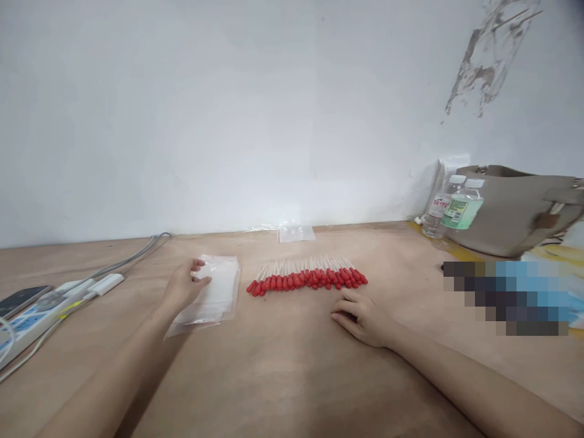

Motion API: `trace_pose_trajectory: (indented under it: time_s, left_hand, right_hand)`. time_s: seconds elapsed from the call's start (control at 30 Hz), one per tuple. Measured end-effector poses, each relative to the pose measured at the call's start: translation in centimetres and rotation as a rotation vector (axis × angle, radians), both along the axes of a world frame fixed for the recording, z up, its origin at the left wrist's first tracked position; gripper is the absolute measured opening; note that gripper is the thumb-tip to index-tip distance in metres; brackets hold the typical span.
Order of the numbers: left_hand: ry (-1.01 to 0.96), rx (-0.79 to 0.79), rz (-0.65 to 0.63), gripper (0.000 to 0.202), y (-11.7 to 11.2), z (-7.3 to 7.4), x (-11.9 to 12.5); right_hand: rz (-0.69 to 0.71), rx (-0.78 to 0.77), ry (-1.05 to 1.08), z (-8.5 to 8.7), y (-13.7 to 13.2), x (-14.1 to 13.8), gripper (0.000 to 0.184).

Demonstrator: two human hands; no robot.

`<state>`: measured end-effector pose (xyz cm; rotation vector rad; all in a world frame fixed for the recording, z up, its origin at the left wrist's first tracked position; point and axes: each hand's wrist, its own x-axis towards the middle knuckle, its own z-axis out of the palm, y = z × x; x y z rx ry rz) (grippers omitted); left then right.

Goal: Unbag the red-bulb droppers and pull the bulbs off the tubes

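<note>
Left hand: (185, 285) left of centre in the frame, at the left edge of the clear bags (221, 286), fingers curled and thumb reaching across toward the upper right. A gap shows between thumb and fingertips; nothing appears pinched, though whether the fingertips touch the film cannot be told.
Right hand: (365, 319) right of centre, palm down and loosely curled near the wood surface (274, 383), thumb and forefinger parted around nothing.
Clear bags: an overlapping, slightly fanned stack, left of the middle.
Red-tipped sticks: (310, 278) a row in the middle of the frame, red ends toward the bottom; the right hand sits just below the row's right end.
Handling the bags well: thin film probably clings, so the person would do best to rub one edge loose, pinch a single layer and lift gently.
Right-hand care: light fingertips should leave neighbouring sticks undisturbed.
</note>
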<state>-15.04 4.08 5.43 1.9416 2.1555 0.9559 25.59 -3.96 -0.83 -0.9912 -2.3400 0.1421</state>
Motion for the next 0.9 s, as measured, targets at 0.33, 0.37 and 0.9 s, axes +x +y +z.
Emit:
trace_pose_trajectory:
  time_s: [0.33, 0.37, 0.9]
  left_hand:
    - [0.564, -0.096, -0.28, 0.048, -2.4, -1.4, 3.9]
    - [0.548, -0.187, -0.315, 0.049, -2.5, -1.8, 3.9]
    - [0.423, 0.295, -0.796, 0.03, -2.8, -2.0, 12.4]
  right_hand:
    - [0.02, -0.001, 0.034, 0.2, 0.0, 0.1, 0.015]
    - [0.02, -0.003, 0.034, 0.2, 0.0, 0.1, 0.014]
    - [0.032, 0.001, 0.043, 0.1, 0.1, 0.1, 0.014]
